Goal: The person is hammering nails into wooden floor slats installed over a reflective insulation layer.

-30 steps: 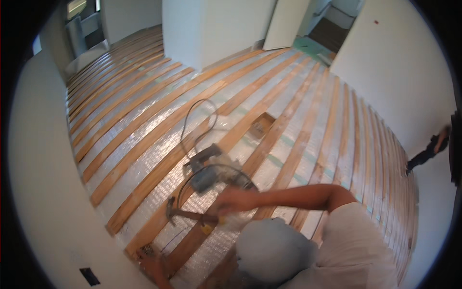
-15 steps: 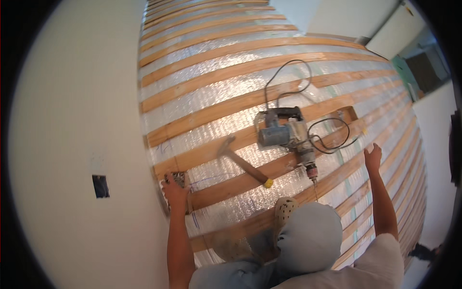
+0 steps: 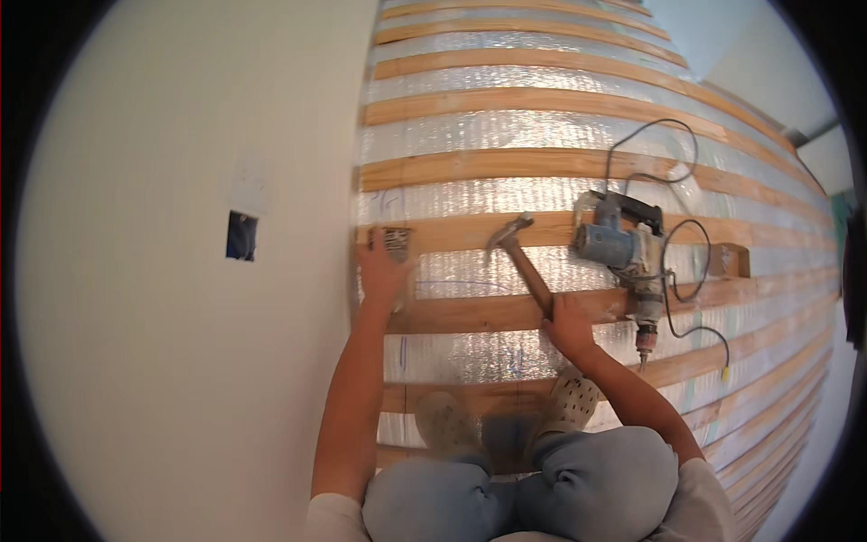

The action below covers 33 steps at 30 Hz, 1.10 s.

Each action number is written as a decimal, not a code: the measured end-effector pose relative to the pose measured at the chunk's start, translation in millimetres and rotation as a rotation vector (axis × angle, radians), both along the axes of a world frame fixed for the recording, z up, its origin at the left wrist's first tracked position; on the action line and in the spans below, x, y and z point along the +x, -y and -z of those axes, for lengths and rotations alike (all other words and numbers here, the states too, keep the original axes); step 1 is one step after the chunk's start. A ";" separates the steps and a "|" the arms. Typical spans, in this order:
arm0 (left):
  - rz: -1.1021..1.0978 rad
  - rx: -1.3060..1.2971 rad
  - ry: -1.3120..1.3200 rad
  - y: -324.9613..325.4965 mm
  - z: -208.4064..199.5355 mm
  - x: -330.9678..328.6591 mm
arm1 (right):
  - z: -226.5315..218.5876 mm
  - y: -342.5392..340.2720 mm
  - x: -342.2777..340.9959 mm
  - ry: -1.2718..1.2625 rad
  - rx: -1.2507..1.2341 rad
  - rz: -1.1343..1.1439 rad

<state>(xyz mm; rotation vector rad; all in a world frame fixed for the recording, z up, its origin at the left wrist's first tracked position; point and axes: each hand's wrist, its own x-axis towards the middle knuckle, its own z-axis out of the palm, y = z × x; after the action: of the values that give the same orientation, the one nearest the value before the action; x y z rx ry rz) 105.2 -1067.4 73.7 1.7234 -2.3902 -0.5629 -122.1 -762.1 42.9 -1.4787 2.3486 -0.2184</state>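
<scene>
Grips hammer (image 3: 528, 275) in right hand (image 3: 571, 327), extending forward-left; lays left hand (image 3: 383, 273) over small metal pieces (image 3: 397, 242), cannot tell whether clamped.

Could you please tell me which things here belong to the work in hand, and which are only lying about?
Seem to belong to the work:
- Claw hammer, its handle end in the right hand
- Container of small metal pieces, the left hand at it

Seem just lying about, untouched:
- Rotary hammer drill
- Small open brown box
</scene>
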 end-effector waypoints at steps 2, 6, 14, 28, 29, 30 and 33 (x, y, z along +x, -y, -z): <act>0.022 0.004 0.008 3.8 6.3 6.6 | -2.1 5.2 0.4 0.082 0.037 0.027; 0.051 -0.095 -0.175 12.5 8.5 43.3 | -20.2 23.9 10.3 0.306 -0.017 0.239; 0.125 -0.151 -0.224 -44.4 2.8 65.9 | -28.7 28.0 0.9 0.330 -0.070 0.372; 0.166 -0.261 0.251 -55.0 15.2 64.5 | -13.6 30.7 13.7 1.280 -0.204 0.611; 0.175 -0.217 0.279 -52.8 11.4 59.9 | -11.2 28.2 12.5 1.276 -0.229 0.614; 0.183 -0.172 0.310 -52.3 8.3 57.0 | -10.2 26.8 12.3 1.291 -0.259 0.603; 0.259 -0.173 0.335 -45.3 10.6 63.7 | -13.5 25.7 12.5 1.303 -0.292 0.554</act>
<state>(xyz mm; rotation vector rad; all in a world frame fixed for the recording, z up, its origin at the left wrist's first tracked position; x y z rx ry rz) 168.9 -1022.1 63.2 1.5490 -2.8192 -0.0901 -109.6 -787.8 56.4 -0.3789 1.5188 -1.2495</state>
